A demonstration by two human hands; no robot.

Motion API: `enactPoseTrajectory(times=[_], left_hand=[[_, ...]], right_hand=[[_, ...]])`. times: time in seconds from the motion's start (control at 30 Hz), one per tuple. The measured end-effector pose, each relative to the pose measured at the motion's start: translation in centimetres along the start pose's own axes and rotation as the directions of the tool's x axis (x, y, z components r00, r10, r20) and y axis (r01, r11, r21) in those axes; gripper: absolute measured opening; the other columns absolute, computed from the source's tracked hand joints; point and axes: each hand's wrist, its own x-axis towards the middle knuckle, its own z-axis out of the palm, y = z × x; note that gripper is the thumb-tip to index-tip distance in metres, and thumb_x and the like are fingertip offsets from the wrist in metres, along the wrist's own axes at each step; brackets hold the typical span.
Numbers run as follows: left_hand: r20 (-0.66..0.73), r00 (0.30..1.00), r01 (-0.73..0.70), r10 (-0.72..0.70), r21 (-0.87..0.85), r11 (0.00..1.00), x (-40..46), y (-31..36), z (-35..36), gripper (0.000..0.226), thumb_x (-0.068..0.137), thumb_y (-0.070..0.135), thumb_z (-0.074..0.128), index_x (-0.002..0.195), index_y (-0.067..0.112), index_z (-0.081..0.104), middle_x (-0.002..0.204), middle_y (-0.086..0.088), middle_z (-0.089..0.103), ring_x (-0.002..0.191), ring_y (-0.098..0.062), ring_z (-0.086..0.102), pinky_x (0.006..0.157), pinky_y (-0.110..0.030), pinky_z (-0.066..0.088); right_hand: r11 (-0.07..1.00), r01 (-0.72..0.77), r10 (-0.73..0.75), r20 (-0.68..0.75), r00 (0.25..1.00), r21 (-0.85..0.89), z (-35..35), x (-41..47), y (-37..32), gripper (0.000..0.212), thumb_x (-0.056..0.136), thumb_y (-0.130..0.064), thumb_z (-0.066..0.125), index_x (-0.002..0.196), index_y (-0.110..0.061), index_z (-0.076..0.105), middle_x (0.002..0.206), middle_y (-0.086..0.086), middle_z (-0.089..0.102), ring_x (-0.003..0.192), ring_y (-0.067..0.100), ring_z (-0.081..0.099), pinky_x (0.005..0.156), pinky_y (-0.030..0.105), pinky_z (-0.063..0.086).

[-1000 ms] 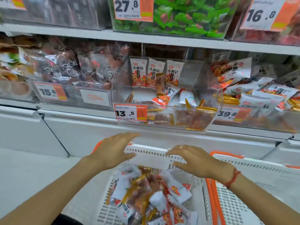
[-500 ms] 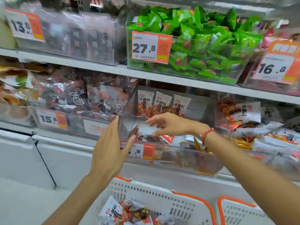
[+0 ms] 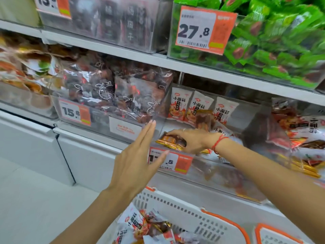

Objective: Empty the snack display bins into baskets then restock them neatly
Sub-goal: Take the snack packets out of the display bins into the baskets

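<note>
Having risen from the white plastic basket, the right hand is gripping gold-edged snack packets at the clear bin's front-left corner, left hand flat-fingered.

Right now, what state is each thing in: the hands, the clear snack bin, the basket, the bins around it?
Left hand: open, fingers straight, raised in front of the bin.
Right hand: inside the bin, gripping gold-edged snack packets.
Clear plastic snack bin: partly emptied, three white packets upright at the back.
White slotted basket with orange trim: holding loose packets.
Green-packet bin: full.
</note>
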Motion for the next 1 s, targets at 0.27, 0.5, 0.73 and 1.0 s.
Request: enactPoseTrajectory(times=[0.27,0.5,0.73,1.0], left_hand=[[-0.014,1.000,0.014,-0.015,-0.007,1.000,-0.1,-0.3,0.5,0.083,0.089,0.066,0.038,0.154,0.036,-0.005,0.158,0.013,0.026,0.097,-0.020,0.065,0.066,-0.028,0.046],[0.002,1.000,0.028,-0.028,-0.056,0.998,0.0,0.2,0.2,0.083,0.090,0.063,0.043,0.155,0.032,0.003,0.160,0.014,0.020,0.115,-0.025,0.059,0.077,-0.037,0.049],[0.018,0.999,0.047,-0.046,-0.045,0.998,-0.1,0.6,-0.2,0.081,0.093,0.058,0.048,0.156,0.027,0.007,0.159,0.008,0.025,0.118,-0.030,0.056,0.078,-0.041,0.046],[-0.055,0.998,-0.003,0.000,-0.051,0.999,-0.4,1.7,-1.1,0.067,0.096,0.046,0.051,0.151,0.017,0.027,0.156,0.000,0.032,0.142,-0.021,0.030,0.107,-0.042,0.034]], right_hand=[[0.985,-0.064,0.105,-0.257,0.961,0.163,-0.8,-3.3,1.2,0.037,0.093,-0.014,0.050,0.119,-0.037,0.065,0.120,-0.007,0.060,0.111,0.022,0.055,0.089,0.041,0.048],[0.927,0.083,0.149,-0.562,0.814,0.365,-3.7,-11.9,0.3,0.040,0.088,-0.003,0.057,0.098,-0.038,0.073,0.109,-0.009,0.064,0.098,0.008,0.057,0.085,0.032,0.044],[0.874,0.252,0.017,-0.546,0.838,0.415,-3.3,-21.2,-5.6,0.028,0.095,-0.017,0.052,0.110,-0.030,0.071,0.121,-0.011,0.056,0.107,0.021,0.060,0.091,0.042,0.048],[0.910,0.042,-0.070,0.052,0.996,0.412,4.0,-19.8,-8.4,0.059,0.092,-0.038,0.063,0.145,-0.030,0.040,0.154,-0.008,0.033,0.140,0.007,0.029,0.104,0.010,0.021]])
